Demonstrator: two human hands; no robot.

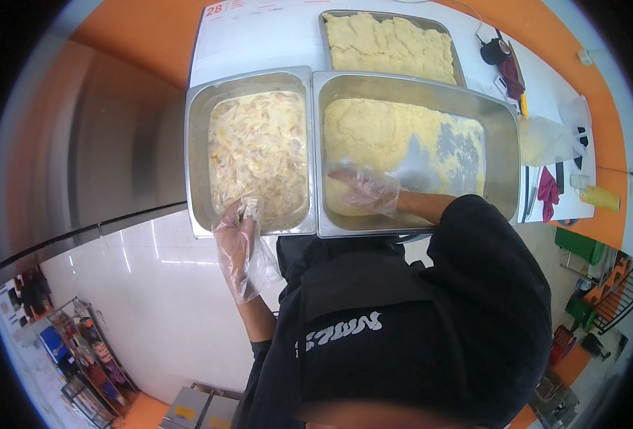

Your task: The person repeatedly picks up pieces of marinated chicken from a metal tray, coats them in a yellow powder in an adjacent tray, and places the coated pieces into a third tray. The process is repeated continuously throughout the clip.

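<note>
My left hand (240, 228), in a clear plastic glove, is at the near edge of a steel pan (197, 161). Its fingers curl over pieces of food in a creamy batter (260, 145); pale batter coats the fingertips, and whether a piece is between them cannot be told. To the right, a wider steel pan (501, 145) holds yellow breading powder (370, 126), heaped on the left with bare metal showing in the middle. My right hand (367, 190), also gloved, lies in the powder near that pan's left front corner, fingers spread and touching it.
Behind the pans, a metal tray (458, 64) holds yellow-coated pieces (389, 45) on the white table (257, 37). Plastic bags (550, 139), a maroon cloth (548, 193) and a black device (494, 51) lie on the right. A steel cabinet (129, 123) stands close on the left.
</note>
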